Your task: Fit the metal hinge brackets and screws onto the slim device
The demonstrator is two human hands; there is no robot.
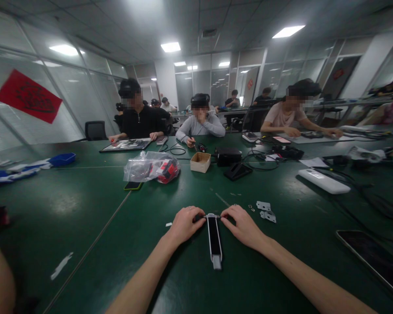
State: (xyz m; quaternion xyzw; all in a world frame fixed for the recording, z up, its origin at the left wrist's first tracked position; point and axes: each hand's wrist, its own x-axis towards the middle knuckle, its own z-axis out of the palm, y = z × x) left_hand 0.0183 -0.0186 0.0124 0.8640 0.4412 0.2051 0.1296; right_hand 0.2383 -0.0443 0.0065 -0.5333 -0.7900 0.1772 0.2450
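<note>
A long narrow device [215, 237] with a white frame and a black middle lies on the green table, its light-coloured narrow end towards me. At its far end, my left hand [186, 223] pinches a small dark piece on the left side. From the right, my right hand [240, 224] is closed at the opposite side of that same end, where another small dark bit shows between device and fingertips. Just what the fingertips grip is too small to make out. Two flat metal plates [266, 211] with holes lie to the right of my right hand, with tiny rings [250, 208] beside them.
Ahead stand an open cardboard box [200, 162], a clear plastic bag [140, 168] with red-and-black contents, and a black box [228, 156]. A white power bank-like block [323, 181], a phone [373, 257] and cables lie right. Several people sit across the table.
</note>
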